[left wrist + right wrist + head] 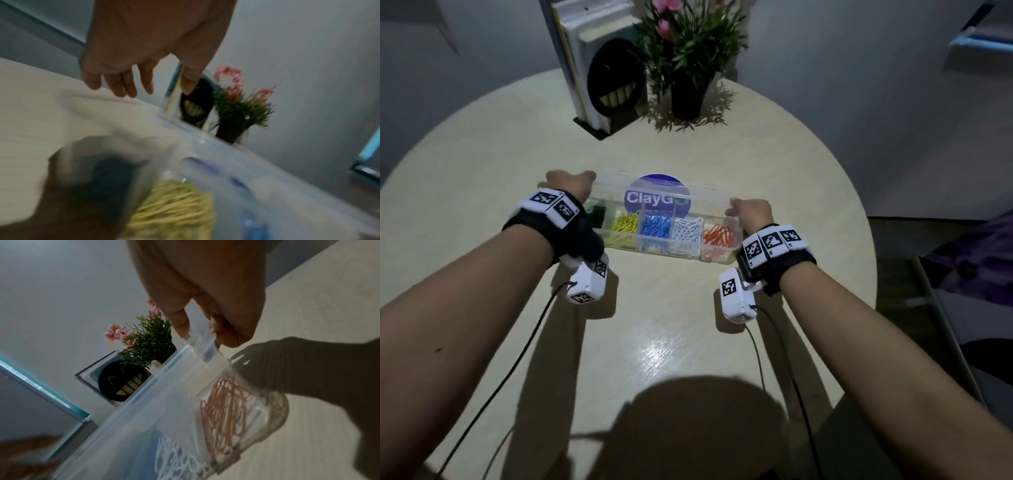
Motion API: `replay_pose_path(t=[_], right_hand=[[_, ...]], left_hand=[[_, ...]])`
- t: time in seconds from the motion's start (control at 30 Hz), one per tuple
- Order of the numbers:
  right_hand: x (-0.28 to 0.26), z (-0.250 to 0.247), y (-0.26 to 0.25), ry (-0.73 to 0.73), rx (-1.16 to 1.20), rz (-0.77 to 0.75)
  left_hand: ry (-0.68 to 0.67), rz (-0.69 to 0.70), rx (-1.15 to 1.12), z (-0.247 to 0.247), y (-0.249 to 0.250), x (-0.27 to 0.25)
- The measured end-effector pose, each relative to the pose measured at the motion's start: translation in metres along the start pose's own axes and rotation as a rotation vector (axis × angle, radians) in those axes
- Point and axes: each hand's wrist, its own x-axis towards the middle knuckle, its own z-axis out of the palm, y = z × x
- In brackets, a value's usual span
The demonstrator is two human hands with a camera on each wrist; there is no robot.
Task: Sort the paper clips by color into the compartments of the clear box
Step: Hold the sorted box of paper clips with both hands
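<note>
A clear box [729, 257] sits mid-table with its compartments holding green [595, 214], yellow [625, 224], blue [657, 226], white [688, 229] and orange clips [719, 234]. Its clear lid [613, 186], with a blue round sticker, stands raised behind them. My right hand [750, 209] pinches the lid's right corner [207, 341] between thumb and fingers [230, 335]. My left hand [568, 180] hovers at the lid's left end, its fingers [123, 87] straight and loose, holding nothing. The blurred left wrist view shows yellow clips [174, 211] under clear plastic. Orange clips [224, 410] show in the right wrist view.
A potted plant with pink flowers [688, 92] and a stand of books with a black grinning face [616, 78] are at the table's far side. The round table's edge [866, 240] curves close on the right. Two cables [527, 329] trail from my wrists toward me.
</note>
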Motion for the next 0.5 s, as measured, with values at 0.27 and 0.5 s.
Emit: replay_pose_path(t=[0.27,0.5], right_hand=[[-0.007,0.006,-0.006,0.095,0.071,-0.090],[-0.045,-0.004,0.002,0.119,-0.085,-0.418]], left_hand=[[-0.376,0.093,-0.207,-0.010,-0.032,0.015],[-0.417,-0.140,-0.881,-0.020,-0.042,0.013]])
